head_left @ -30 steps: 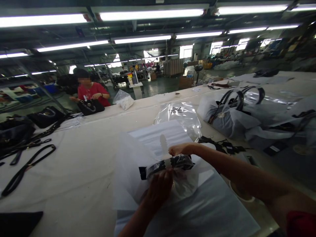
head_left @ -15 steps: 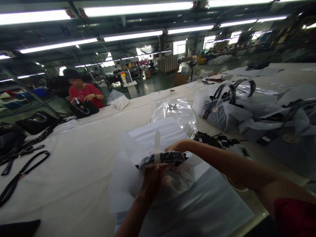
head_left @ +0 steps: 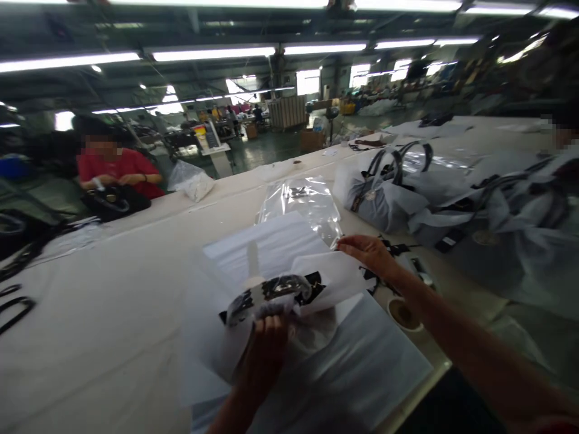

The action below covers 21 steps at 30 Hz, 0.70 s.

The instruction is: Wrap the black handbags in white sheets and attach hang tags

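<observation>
A bag with dark handles (head_left: 271,290), the handles covered in clear film, lies amid white wrapping paper (head_left: 280,232) on the table. My left hand (head_left: 266,346) is closed at the near side of the handles, its fingers curled on the wrapped bag. Away to the right, my right hand (head_left: 368,250) pinches at the edge of a thin white sheet (head_left: 332,271) that spreads over the right end of the handles. Just beyond the paper is a stack of clear plastic bags (head_left: 301,202).
Paper-wrapped handbags (head_left: 384,190) stand at the right, with black tags (head_left: 398,247) and a tape roll (head_left: 404,313) nearer. Across the table at the left, a person in red (head_left: 120,166) handles a black bag (head_left: 115,202).
My right hand has moved from the handles out to the right, and a white sheet now stretches toward it. My left hand stays at the bag. The camera view has shifted right.
</observation>
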Each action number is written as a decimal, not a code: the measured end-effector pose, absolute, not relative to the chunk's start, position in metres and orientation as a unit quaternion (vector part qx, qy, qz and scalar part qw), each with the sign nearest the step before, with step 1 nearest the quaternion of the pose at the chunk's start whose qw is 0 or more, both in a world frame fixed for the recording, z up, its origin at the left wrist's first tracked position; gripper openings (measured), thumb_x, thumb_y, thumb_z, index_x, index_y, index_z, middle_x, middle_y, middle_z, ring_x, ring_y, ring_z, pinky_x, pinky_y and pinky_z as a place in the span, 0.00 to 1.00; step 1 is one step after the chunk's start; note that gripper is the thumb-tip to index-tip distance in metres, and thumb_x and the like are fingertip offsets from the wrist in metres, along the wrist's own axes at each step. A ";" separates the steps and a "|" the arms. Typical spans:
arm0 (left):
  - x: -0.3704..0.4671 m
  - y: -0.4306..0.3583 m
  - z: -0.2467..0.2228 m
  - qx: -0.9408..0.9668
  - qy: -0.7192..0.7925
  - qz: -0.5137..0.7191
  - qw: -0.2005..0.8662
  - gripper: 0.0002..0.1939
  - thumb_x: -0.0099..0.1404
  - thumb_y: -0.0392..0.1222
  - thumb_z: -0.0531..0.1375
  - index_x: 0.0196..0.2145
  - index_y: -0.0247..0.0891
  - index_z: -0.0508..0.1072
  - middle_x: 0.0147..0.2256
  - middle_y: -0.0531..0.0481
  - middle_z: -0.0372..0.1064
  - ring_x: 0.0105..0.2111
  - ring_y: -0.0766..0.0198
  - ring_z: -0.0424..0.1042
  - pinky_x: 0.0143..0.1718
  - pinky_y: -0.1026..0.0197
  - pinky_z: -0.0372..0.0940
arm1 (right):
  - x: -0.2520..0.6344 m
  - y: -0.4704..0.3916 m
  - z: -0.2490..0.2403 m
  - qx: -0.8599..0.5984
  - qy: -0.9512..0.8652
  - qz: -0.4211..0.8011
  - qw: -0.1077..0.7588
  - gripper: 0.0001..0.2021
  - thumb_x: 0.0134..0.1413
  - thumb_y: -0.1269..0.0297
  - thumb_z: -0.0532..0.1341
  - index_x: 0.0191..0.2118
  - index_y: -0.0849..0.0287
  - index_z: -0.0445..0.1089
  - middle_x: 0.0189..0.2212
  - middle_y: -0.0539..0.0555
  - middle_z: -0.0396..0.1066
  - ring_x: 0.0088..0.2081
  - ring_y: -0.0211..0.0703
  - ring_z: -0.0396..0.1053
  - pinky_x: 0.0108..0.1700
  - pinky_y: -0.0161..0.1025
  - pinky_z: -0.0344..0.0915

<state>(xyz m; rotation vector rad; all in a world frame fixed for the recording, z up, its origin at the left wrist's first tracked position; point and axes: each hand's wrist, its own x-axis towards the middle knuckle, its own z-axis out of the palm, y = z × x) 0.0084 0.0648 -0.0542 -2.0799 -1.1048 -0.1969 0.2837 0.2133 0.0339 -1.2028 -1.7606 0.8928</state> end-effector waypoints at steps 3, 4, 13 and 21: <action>0.008 0.060 -0.077 -0.813 -0.454 -0.137 0.338 0.21 0.64 0.30 0.51 0.55 0.27 0.61 0.41 0.36 0.68 0.44 0.49 0.67 0.49 0.45 0.59 | 0.339 0.183 -0.010 -0.609 -0.612 0.287 0.415 0.15 0.50 0.54 0.56 0.38 0.59 0.71 0.37 0.55 0.73 0.40 0.45 0.68 0.45 0.39 0.63; 0.007 0.060 -0.083 -0.817 -0.454 -0.166 0.313 0.23 0.64 0.29 0.51 0.57 0.28 0.58 0.41 0.36 0.68 0.44 0.49 0.67 0.50 0.45 0.59 | 0.356 0.172 -0.025 -0.660 -0.578 0.259 0.404 0.15 0.51 0.55 0.54 0.39 0.59 0.70 0.38 0.56 0.72 0.41 0.45 0.68 0.45 0.39 0.63; 0.000 0.070 -0.069 -0.815 -0.423 -0.182 0.352 0.31 0.63 0.41 0.57 0.59 0.25 0.53 0.38 0.35 0.69 0.38 0.49 0.69 0.40 0.51 0.63 | 0.454 0.104 -0.107 -0.865 -0.379 0.137 0.300 0.18 0.53 0.64 0.49 0.47 0.63 0.67 0.46 0.64 0.67 0.51 0.54 0.60 0.53 0.47 0.54; 0.011 0.078 -0.049 -0.787 -0.523 -0.178 0.274 0.14 0.64 0.48 0.51 0.35 0.33 0.68 0.28 0.44 0.68 0.28 0.54 0.67 0.31 0.56 0.60 | 0.488 0.120 -0.119 -0.862 -0.393 0.192 0.255 0.13 0.58 0.63 0.52 0.37 0.64 0.71 0.37 0.61 0.71 0.41 0.47 0.67 0.46 0.42 0.61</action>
